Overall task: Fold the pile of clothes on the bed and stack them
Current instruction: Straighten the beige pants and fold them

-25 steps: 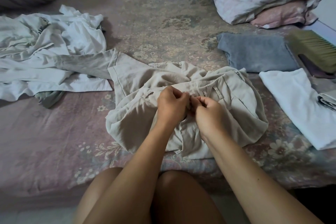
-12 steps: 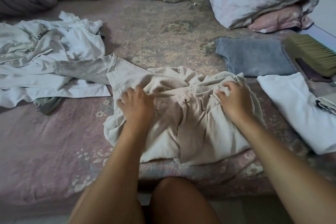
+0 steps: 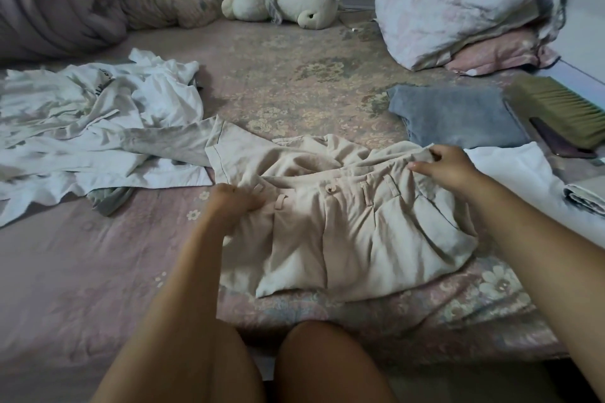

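Observation:
Beige trousers lie crumpled at the bed's near edge, waistband and button facing up. My left hand grips the waistband's left end. At the right end, my right hand pinches the waistband. A pile of white unfolded clothes lies to the left, touching a trouser leg. On the right are a folded grey garment, a folded white garment and a small folded striped piece.
The bed has a pink floral sheet. A green brush lies at the right edge. Pillows sit at the back right, a plush toy at the back, a rolled quilt at the back left. My knees are below the bed edge.
My hands were together at the button a second ago. They have moved apart along the waistband to its two ends, spreading the trousers wider.

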`<state>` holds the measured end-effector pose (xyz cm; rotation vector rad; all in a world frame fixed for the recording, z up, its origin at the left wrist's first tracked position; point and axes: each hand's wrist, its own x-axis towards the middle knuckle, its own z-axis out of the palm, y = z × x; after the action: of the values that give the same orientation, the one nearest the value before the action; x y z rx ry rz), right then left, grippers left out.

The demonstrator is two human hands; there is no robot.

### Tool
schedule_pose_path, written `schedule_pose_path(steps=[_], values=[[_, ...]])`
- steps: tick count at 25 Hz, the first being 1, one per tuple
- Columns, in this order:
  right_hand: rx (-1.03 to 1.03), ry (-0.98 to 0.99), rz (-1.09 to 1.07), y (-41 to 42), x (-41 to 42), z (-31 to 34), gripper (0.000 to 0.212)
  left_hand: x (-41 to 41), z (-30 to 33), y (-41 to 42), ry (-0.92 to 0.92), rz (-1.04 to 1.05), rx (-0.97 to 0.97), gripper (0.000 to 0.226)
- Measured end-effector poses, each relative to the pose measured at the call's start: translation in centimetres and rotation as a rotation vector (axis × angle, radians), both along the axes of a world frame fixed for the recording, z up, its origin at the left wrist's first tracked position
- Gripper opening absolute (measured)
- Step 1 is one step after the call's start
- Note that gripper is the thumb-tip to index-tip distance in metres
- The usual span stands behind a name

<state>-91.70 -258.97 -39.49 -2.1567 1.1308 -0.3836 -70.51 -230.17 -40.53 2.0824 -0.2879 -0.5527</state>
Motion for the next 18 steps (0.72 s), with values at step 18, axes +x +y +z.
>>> schedule_pose_path(steps=[18], values=[[-0.178,-0.319,0.155,4.8,-8.6,23.7,0.017,-1.7,23.8,6.3,-0.273,-0.253,-0.61,0.004]])
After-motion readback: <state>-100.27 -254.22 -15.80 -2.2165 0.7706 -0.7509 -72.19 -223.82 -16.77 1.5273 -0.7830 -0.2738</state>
